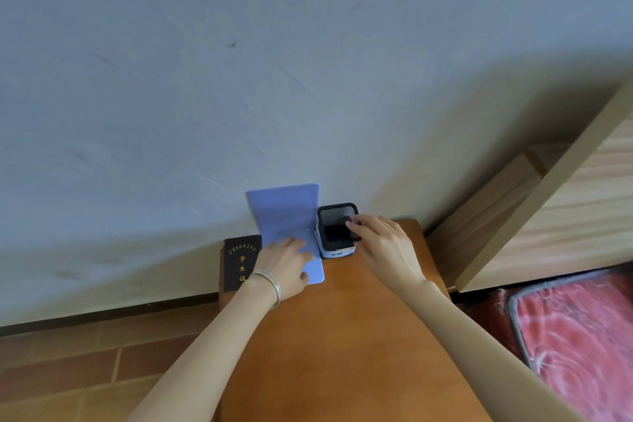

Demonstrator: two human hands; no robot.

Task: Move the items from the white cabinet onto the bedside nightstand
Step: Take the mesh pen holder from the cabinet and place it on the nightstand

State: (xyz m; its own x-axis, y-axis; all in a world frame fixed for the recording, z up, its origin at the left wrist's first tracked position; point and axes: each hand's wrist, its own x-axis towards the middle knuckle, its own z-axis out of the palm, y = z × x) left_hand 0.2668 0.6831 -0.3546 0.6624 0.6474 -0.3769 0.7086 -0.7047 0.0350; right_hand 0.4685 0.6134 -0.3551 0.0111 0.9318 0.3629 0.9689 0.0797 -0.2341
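Observation:
A brown wooden nightstand stands against the wall. At its back lies a dark booklet with gold characters. Beside it a blue L-shaped bookend stands with its upright against the wall and its base flat on the top. My left hand, a bangle on its wrist, rests flat on that base with spread fingers. Right of the bookend sits a black mesh pen holder on a white base. My right hand has its fingertips on the holder's right rim; the holder looks empty inside.
A grey-blue wall rises right behind the nightstand. A light wooden bed frame stands to the right, with a red patterned mattress below it. Brown floor tiles lie to the left.

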